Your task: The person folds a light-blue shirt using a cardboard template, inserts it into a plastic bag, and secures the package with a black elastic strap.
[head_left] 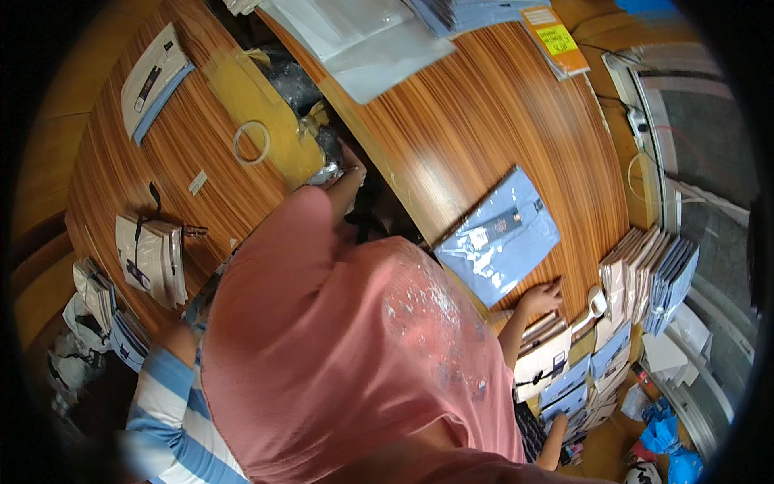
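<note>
My left hand reaches into the dark gap between the two wooden tables, beside crumpled silvery-grey plastic. Its fingers are mostly hidden, so what it may hold does not show. My right hand rests at the near edge of the right table, fingers stretched and nothing in them. Just beyond it lies a folded blue shirt in a shiny clear bag with a dark label. Packed cream shirts are stacked beside my right forearm.
On the left table are a tape ring and packed shirts. Clear bags and an orange-yellow booklet lie at the far side. Another person's striped sleeve is lower left; another hand touches packs lower right.
</note>
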{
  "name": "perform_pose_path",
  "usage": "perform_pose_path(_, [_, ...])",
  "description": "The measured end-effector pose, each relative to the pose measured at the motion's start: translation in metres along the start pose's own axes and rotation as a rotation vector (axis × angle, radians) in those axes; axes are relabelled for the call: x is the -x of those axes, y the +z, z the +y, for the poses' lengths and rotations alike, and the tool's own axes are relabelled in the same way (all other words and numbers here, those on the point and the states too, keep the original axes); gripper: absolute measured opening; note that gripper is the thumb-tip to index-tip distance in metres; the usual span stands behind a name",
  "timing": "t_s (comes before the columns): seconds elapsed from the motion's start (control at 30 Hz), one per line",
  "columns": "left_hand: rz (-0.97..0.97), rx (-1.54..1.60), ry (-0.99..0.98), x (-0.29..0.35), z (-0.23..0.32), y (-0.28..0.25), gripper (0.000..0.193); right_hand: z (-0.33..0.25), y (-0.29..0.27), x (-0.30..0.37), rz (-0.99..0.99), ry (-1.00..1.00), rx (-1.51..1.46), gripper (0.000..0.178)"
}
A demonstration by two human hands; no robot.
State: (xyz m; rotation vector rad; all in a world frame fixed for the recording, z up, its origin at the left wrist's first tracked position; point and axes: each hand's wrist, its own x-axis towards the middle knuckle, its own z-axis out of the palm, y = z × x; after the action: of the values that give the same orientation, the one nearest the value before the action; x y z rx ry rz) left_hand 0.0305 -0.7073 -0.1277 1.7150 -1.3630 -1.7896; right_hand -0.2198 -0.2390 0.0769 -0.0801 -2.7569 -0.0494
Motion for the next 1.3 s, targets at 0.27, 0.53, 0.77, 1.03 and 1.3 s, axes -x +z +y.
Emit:
perform_pose_path(0.27, [-0.099, 0.206, 0.256, 0.176, 0.068, -0.053, 0.013, -0.022, -0.021, -0.006, 0.271, -0.064, -0.282, 0.054])
perform_pose_path(0.53, [-0.750, 0.228, 0.151, 0.327, 0.236, 0.023, 0.016, -0.197, -0.164, 0.063, -1.001, -0.856, -1.514, 0.052])
perform_pose_path(0.77, [-0.611, -0.502, 0.993, 0.312, 0.277, 0.018, 0.033, -0.156, -0.195, 0.007, -1.610, -0.562, -1.551, 0.017])
perform_pose_path(1.03, [-0.896, -0.924, 0.870, 0.238, 0.243, 0.050, 0.030, -0.057, -0.222, -0.067, -0.798, -0.497, -1.508, 0.017])
perform_pose_path(1.3, [-0.943, -0.414, 0.540, 0.175, 0.313, 0.112, 0.018, -0.023, -0.135, -0.126, -1.096, -0.049, -1.460, 0.012])
